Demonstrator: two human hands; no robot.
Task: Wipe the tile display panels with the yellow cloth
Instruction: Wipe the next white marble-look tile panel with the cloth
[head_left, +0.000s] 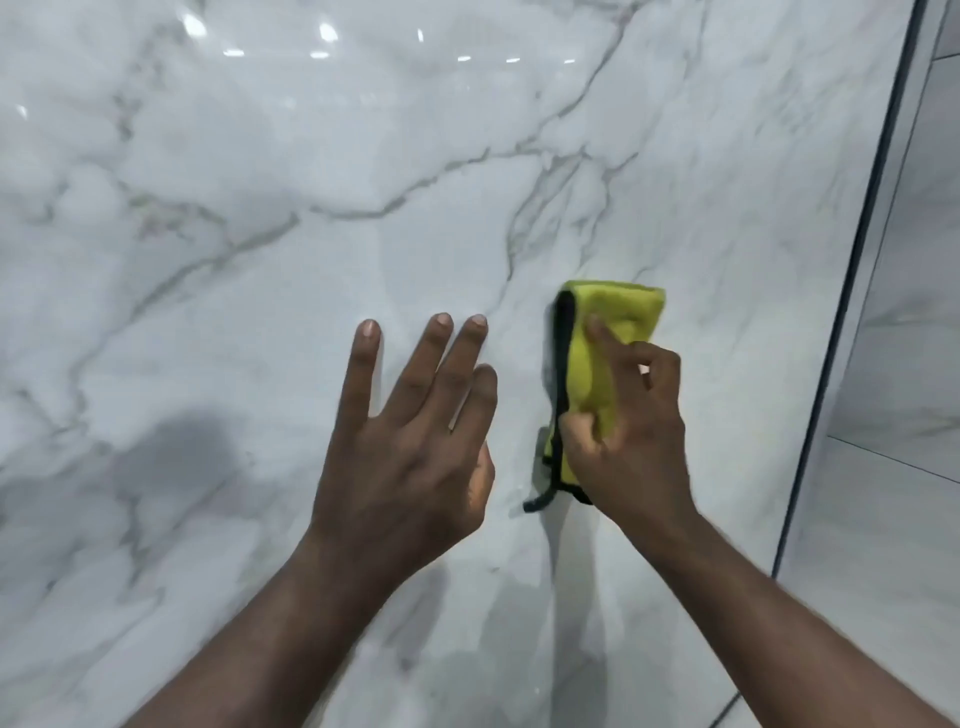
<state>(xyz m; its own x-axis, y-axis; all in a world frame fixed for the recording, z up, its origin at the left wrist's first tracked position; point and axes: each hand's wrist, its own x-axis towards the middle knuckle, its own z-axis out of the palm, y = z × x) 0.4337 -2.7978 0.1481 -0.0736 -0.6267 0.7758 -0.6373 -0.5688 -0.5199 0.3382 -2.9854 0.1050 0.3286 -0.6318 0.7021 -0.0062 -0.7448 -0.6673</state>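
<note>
Both hands face the glossy white, grey-veined tile panel (260, 208). The right hand (639, 436) grips the folded yellow cloth with black edging (618, 306), long axis upright, against the panel; the left hand (410, 447), fingers spread, empty, lies just left of it.

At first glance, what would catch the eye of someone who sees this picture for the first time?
The yellow cloth with black edging stands out right of centre, where the right hand grips it against the glossy white marble-look tile panel. Just left of it, the left hand is spread open in front of the panel.
</note>
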